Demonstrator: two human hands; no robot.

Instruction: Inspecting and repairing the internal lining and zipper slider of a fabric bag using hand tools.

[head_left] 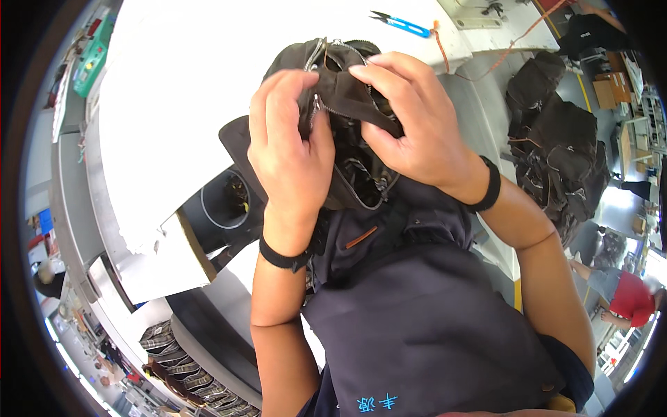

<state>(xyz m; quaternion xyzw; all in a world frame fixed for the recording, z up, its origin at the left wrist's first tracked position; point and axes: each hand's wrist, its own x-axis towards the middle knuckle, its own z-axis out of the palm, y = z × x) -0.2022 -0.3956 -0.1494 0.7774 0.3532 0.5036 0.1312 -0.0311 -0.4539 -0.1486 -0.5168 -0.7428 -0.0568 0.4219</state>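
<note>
A black fabric bag (pixel 347 184) with metal zippers lies at the near edge of the white table, its zipped opening spread apart. On the left side of that opening, my left hand (pixel 288 139) is closed on the zippered edge, thumb inside and fingers outside. My right hand (pixel 417 115) pinches a dark fabric flap (pixel 358 101) of the same bag between thumb and fingers. Zipper teeth run along the edges between the two hands. The bag's inside is dark and partly hidden by my hands.
Blue-handled thread snips (pixel 401 24) lie on the white table (pixel 167 90) beyond the bag, beside an orange cord (pixel 439 43). Dark bags are heaped (pixel 556 146) on the right. Patterned items are stacked (pixel 187 368) at lower left. A person in red (pixel 631 299) is far right.
</note>
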